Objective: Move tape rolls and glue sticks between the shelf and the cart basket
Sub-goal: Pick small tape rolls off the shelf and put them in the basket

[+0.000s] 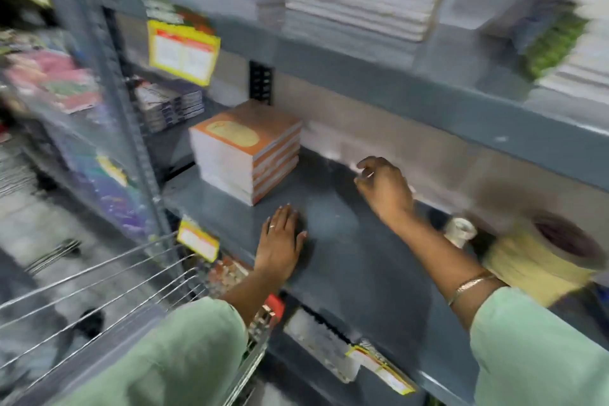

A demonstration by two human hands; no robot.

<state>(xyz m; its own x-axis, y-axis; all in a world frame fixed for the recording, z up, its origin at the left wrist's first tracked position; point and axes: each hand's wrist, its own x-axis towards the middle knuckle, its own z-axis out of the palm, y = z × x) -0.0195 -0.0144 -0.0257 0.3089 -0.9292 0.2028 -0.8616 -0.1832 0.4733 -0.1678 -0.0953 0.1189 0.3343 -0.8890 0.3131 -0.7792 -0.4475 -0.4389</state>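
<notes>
Grey shelf: left hand flat, empty; right hand loosely curled, holding nothing. Next, likely reach right of the shelf's middle for tape roll, then cart basket.

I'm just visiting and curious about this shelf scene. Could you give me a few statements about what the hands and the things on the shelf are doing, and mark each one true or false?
1. The left hand lies flat, palm down, on the grey shelf. True.
2. The right hand is gripping the roll of tape. False: it hangs over bare shelf, holding nothing visible; the roll lies further right.
3. A stack of orange-covered books stands on the same shelf, left of the right hand. True.
4. The wire cart basket is to the person's right. False: it is at the lower left.
5. The right wrist wears a bangle. True.
</notes>
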